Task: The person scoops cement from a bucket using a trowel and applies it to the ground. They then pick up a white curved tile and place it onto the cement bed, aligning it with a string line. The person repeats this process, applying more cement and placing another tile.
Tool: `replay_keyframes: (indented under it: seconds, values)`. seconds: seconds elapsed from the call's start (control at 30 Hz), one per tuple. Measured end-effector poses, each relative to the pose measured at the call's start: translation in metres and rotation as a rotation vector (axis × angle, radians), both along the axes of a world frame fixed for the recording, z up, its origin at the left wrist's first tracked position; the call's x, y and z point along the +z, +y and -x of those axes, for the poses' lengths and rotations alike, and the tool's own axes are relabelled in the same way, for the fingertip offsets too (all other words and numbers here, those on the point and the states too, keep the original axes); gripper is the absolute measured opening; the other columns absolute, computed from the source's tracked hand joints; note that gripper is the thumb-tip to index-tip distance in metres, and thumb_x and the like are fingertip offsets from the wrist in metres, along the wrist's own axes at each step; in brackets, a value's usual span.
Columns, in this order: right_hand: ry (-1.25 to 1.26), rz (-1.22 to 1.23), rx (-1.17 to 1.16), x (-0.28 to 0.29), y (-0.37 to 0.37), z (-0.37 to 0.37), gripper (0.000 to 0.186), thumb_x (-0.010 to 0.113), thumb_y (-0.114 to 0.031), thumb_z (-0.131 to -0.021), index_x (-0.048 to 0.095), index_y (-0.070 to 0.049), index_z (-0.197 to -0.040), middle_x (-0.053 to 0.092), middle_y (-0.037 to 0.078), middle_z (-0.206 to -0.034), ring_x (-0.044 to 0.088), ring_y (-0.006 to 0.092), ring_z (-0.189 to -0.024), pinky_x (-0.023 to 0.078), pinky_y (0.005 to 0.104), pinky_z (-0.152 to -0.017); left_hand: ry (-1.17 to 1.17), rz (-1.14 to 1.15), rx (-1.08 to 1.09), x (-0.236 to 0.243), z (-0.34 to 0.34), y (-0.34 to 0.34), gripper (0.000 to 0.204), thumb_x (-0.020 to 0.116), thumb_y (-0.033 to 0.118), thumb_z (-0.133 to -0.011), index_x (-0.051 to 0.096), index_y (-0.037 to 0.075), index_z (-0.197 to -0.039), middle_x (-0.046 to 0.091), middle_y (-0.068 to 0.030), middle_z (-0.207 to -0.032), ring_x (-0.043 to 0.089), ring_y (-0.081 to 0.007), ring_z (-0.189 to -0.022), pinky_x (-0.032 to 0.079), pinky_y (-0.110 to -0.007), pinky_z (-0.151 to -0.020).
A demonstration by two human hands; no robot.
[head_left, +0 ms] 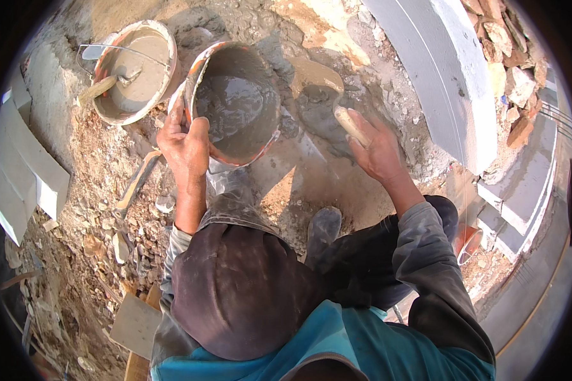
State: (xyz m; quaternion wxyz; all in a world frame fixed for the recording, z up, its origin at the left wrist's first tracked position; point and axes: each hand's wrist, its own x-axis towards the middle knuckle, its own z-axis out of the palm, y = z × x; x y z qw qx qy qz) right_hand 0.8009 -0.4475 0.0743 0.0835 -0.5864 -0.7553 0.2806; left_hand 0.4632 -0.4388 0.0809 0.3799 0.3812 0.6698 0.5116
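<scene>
My left hand is closed on the rim of an orange, mortar-smeared bucket, thumb and fingers over its near left edge. The bucket is tilted, its mouth facing me, with wet grey mortar inside. My right hand is wrapped around the pale handle of a trowel. Its mortar-coated blade lies at the wet mortar spread on the ground, right of the bucket. The right hand is slightly blurred.
A second bucket of grey slurry stands at far left, a wooden-handled tool leaning in it. A tool with a yellowish handle lies on rubble. Pale kerb blocks and stones line the right. My boot is below.
</scene>
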Motion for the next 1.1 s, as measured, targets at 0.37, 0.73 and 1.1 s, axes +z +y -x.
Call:
replay_keyframes:
  seconds: [0.37,0.73,1.1]
  values:
    - [-0.009,0.124,0.306,-0.053,0.032,0.084,0.057,0.066,-0.017,-0.087,0.053,-0.014,-0.142,0.064,0.016,-0.106,0.066,0.0341,-0.087,0.054,0.0426,-0.075,0.141,-0.1,-0.238,0.005,-0.014,0.0,0.05,0.058,0.001,-0.073,0.064,-0.005,-0.122,0.055,0.0004,-0.079,0.046,-0.0068,-0.069,0.042,-0.022,-0.063]
    - [0.733,0.948,-0.129,-0.056,0.005,0.044,0.054,0.071,-0.011,-0.087,0.057,-0.008,-0.14,0.07,0.002,-0.1,0.056,0.0048,-0.063,0.048,0.0221,-0.058,0.1,-0.062,-0.249,0.006,-0.018,-0.005,0.055,0.058,-0.002,-0.073,0.063,-0.003,-0.128,0.058,0.0029,-0.079,0.046,-0.0045,-0.066,0.041,-0.02,-0.061]
    - [0.493,0.508,-0.307,0.03,-0.035,-0.062,0.058,0.075,-0.01,-0.079,0.061,-0.008,-0.135,0.071,0.007,-0.109,0.065,0.0132,-0.08,0.053,0.0289,-0.075,-0.02,-0.094,-0.145,-0.003,-0.017,0.003,0.051,0.058,-0.004,-0.079,0.059,-0.011,-0.13,0.063,-0.0014,-0.093,0.052,-0.0048,-0.075,0.043,-0.018,-0.068]
